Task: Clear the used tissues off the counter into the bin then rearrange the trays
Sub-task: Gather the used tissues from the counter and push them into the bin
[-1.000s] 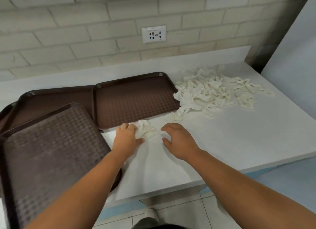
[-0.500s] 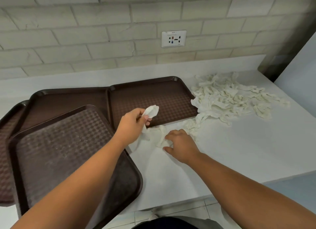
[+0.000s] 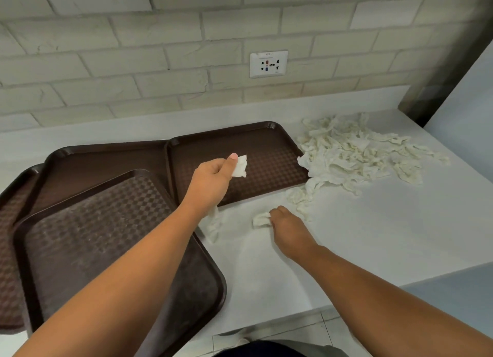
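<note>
1. Step: gathering tissues. Left hand (image 3: 213, 180) pinches one piece (image 3: 240, 166) above the rear tray (image 3: 269, 148); right hand (image 3: 289, 224) grips a scrap (image 3: 261, 219) on the desk (image 3: 360, 250).
2. Next, likely: scoop the big pile (image 3: 352, 154) beside that tray; bin unseen.

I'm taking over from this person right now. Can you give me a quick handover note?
Left hand holds a tissue raised over the back tray.
Right hand pinches a second tissue on the counter.
The pile lies on the counter right of that tray; the trays overlap at the left.
Done: nothing binned that shows; no bin in view.
Left: bin all tissues, then rearrange the trays.
</note>
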`<action>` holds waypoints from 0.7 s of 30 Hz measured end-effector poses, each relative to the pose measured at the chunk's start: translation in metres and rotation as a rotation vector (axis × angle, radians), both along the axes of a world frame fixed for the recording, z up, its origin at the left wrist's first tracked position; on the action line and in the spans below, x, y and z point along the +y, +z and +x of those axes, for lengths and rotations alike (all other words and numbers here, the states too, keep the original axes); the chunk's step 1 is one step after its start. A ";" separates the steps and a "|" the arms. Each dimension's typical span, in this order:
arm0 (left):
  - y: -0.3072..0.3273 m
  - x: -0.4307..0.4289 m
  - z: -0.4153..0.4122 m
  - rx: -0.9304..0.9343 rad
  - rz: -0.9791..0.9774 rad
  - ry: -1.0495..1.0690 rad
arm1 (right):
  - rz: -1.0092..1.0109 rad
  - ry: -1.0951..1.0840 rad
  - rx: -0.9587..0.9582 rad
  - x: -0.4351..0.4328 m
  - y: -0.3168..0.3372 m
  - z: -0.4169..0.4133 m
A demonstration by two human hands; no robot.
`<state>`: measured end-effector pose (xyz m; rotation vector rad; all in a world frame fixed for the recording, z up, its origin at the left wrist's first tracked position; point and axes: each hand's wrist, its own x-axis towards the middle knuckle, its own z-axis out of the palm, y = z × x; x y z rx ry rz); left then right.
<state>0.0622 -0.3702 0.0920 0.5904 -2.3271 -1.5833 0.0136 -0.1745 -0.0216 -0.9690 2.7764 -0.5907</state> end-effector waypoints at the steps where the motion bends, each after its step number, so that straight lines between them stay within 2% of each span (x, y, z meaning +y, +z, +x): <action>1: 0.002 0.007 -0.002 0.008 0.034 -0.010 | -0.050 -0.052 -0.013 0.006 0.003 -0.001; 5: 0.010 0.039 -0.016 0.013 0.147 -0.111 | -0.254 -0.231 -0.079 0.037 0.022 -0.001; 9: 0.021 0.086 -0.031 0.071 0.173 -0.250 | -0.355 -0.333 -0.036 0.078 0.036 -0.005; 13: 0.027 0.142 -0.048 0.041 0.252 -0.373 | -0.504 -0.500 -0.038 0.132 0.047 -0.004; 21: 0.023 0.293 -0.063 -0.033 0.257 -0.636 | -0.493 -0.754 -0.096 0.287 0.047 0.027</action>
